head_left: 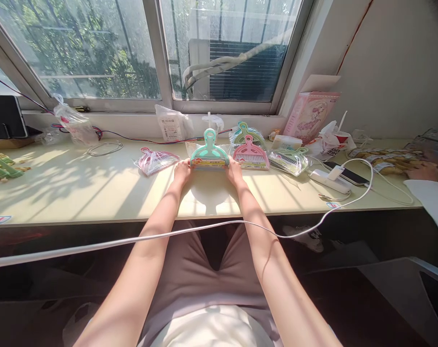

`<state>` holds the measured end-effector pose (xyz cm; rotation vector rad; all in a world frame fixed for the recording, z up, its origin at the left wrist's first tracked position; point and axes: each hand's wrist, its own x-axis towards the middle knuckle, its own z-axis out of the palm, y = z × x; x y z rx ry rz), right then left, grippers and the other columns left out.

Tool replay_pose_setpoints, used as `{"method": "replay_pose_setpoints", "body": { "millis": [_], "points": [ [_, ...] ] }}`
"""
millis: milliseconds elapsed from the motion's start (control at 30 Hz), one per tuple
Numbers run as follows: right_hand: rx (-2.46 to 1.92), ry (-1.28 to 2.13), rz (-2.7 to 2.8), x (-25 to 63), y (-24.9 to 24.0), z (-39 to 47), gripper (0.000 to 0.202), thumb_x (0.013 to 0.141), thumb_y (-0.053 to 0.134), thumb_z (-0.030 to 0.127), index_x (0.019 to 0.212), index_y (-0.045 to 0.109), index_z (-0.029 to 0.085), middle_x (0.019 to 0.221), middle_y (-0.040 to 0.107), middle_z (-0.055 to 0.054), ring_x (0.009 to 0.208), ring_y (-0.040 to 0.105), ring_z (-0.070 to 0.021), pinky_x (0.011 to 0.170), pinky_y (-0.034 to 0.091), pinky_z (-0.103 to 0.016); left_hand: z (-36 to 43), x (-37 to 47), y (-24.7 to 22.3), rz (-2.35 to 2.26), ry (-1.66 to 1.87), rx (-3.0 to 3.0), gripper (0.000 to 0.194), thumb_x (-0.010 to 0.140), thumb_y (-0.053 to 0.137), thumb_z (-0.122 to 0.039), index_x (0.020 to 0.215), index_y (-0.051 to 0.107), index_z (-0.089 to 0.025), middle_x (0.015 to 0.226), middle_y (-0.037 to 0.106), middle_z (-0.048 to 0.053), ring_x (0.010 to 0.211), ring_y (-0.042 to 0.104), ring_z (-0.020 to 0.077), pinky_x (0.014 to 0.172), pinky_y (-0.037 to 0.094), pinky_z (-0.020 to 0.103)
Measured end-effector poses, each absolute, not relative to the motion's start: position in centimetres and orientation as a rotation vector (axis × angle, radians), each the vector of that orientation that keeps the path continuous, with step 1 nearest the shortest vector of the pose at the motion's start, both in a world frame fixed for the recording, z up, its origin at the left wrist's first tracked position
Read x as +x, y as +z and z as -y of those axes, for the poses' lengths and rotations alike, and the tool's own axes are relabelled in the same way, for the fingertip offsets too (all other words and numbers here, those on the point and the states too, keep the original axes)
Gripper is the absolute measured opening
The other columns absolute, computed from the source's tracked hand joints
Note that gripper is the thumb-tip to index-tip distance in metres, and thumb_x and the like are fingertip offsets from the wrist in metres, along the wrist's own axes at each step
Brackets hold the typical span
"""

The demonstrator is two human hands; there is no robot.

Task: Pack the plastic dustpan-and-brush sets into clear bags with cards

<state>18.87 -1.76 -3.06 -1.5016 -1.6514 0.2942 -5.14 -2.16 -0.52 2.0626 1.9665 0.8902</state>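
My left hand (183, 172) and my right hand (234, 170) grip the two lower corners of a mint-green mini dustpan and brush set (210, 152). The set stands upright on the desk with its looped handle on top and a yellow label across its lower front. Left of it lies a pink dustpan set (156, 161) in clear plastic. Close to my right hand is another pink dustpan set (250, 156), with several green sets (243, 127) in plastic behind it. Farther right, a pale green dustpan set (292, 161) lies bagged.
A white cable (219, 223) crosses in front of my forearms to the power strip (330, 181), beside a phone (347, 173). At the right, another person's hand (424, 172) rests by brown packaged items (385, 156). A pink box (312, 113) stands near the window; a cup in a bag (77, 126) stands left.
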Motion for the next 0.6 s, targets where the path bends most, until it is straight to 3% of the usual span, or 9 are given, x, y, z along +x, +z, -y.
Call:
{"method": "replay_pose_setpoints", "body": {
  "millis": [133,233,467,600],
  "points": [
    [-1.372,0.325,1.625,18.59,-3.13,1.96,0.049,0.106,0.062,0.028,0.155,0.063,0.023,0.128,0.084,-0.015,0.119,0.078,-0.037,0.112,0.06,-0.054,1.69,-5.35,-1.07,-1.91,0.928,2.099,0.029,0.108,0.069,-0.022,0.133,0.08,-0.013,0.129,0.084,0.025,0.121,0.079,0.0392,0.101,0.055,0.039],
    [-1.336,0.382,1.59,18.32,-2.91,2.06,0.058,0.108,0.062,0.035,0.165,0.057,0.024,0.121,0.084,-0.013,0.116,0.078,-0.0373,0.113,0.06,-0.058,1.49,-5.57,-1.47,-1.869,0.948,2.112,0.033,0.108,0.071,-0.023,0.138,0.077,-0.012,0.129,0.083,0.026,0.121,0.078,0.0382,0.101,0.055,0.039],
    [-1.33,0.374,1.61,18.05,-3.03,1.71,0.074,0.109,0.058,0.032,0.18,0.042,0.021,0.134,0.083,-0.02,0.12,0.079,-0.0384,0.115,0.06,-0.06,2.12,-5.29,-1.19,-1.92,0.94,2.089,0.048,0.11,0.066,-0.023,0.157,0.064,-0.018,0.131,0.084,0.02,0.127,0.078,0.0381,0.103,0.055,0.039],
    [-1.35,0.345,1.636,17.95,-3.38,1.28,0.087,0.103,0.059,0.022,0.185,0.031,0.02,0.144,0.08,-0.023,0.124,0.078,-0.0394,0.113,0.061,-0.057,2.35,-5.04,-0.64,-1.994,0.901,2.065,0.048,0.11,0.061,-0.022,0.157,0.062,-0.015,0.132,0.084,0.021,0.129,0.078,0.0382,0.107,0.056,0.041]
  ]
}}
